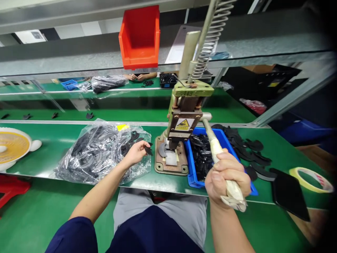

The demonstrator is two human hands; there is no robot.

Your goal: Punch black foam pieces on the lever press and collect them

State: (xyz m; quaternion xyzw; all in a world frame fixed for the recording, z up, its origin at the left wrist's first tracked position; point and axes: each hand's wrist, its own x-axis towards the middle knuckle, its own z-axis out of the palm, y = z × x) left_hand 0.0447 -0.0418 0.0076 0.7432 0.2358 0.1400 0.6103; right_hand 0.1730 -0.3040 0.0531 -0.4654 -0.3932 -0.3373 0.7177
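Observation:
My left hand pinches a small black curved plastic piece beside the open mouth of a clear plastic bag full of similar dark pieces. My right hand is wrapped around the tape-covered lever of a hand press. Under the press head, a grey curved piece sits at the left of the base plate, near a pale metal block. A blue bin holding many small black parts stands just right of the press.
Loose black curved pieces and a dark flat slab lie at right, near a tape roll. A round fan stands at left. An orange bin hangs ahead. Beyond, another person's hands work near a conveyor carrying several pieces.

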